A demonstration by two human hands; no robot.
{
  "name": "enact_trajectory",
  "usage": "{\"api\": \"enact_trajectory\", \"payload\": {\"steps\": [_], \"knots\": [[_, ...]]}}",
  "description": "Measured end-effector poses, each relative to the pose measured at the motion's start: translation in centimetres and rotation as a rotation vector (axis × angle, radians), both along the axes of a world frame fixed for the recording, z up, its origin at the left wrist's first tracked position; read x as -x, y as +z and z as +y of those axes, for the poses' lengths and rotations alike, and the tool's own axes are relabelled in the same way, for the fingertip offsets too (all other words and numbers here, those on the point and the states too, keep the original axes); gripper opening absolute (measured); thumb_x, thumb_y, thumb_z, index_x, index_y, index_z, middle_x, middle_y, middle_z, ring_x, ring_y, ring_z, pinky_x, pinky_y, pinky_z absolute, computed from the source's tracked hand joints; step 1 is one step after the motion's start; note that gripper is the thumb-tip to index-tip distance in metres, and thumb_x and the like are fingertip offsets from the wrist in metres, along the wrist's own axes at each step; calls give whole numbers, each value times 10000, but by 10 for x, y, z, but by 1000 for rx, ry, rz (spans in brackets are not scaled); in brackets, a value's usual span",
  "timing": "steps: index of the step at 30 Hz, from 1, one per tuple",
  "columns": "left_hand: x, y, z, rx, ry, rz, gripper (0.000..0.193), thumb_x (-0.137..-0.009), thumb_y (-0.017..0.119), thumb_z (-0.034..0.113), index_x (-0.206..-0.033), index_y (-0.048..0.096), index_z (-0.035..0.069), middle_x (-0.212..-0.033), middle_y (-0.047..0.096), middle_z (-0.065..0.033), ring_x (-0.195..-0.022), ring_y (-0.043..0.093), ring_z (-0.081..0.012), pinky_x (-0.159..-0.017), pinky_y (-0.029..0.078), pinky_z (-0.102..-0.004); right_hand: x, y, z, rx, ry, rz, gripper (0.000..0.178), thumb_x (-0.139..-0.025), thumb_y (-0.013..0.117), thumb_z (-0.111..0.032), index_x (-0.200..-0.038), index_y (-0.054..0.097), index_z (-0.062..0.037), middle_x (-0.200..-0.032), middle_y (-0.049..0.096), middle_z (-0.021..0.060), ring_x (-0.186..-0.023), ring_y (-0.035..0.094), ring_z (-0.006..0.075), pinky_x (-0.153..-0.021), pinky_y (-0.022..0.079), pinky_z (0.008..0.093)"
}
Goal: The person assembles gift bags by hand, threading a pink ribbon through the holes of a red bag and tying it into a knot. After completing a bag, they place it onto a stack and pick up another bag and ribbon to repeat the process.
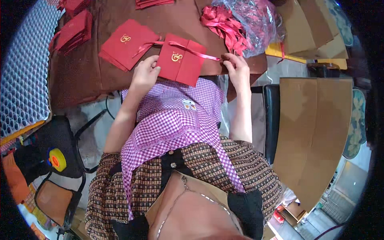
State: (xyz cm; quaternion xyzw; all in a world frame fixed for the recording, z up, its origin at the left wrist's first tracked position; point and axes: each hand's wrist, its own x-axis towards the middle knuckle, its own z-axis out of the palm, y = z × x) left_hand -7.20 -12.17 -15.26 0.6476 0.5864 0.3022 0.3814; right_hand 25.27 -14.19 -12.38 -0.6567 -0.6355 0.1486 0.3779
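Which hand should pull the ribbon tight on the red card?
Probably the right hand: it already pinches the free end of the red ribbon. The left hand lies on the red card, holding it down.

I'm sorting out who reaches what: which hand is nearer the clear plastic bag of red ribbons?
Right. The right hand pinches a ribbon end just below the bag of ribbons. The left hand rests on the red envelope, farther away.
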Motion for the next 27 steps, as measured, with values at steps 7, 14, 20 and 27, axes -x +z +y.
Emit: {"api": "enact_trajectory", "payload": {"steps": [7,14,20,27], "knots": [[-6,12,2,51,17,-24,378,-781,648,138,-1134,596,13,-970,649,-194,-897,641,-278,-804,506,-365,-10,-9,10,8,72,155,83,-841,613,-53,-902,648,-10,-803,630,41,-704,561,115,-648,454,261],[-3,22,0,96,-17,-96,352,-836,592,53,-1176,553,-29,-931,632,-50,-788,551,-94,-740,472,-243,4,11,7,33,93,986,116,-891,564,-50,-995,608,-26,-850,611,20,-708,544,101,-646,445,229],[-4,23,-3,68,-8,-131,358,-832,608,69,-1174,559,-27,-952,624,-55,-806,553,-100,-754,476,-247,35,19,30,-92,533,1596,256,-860,635,-194,-1065,588,-48,-1079,599,107,-849,526,193,-735,424,354],[-7,18,-4,89,-2,-52,372,-802,662,93,-1146,579,-21,-910,627,-63,-784,558,-102,-733,485,-252,64,36,47,-108,273,1884,232,-921,547,-244,-1071,554,-67,-1087,610,105,-720,501,137,-696,387,298]]}}
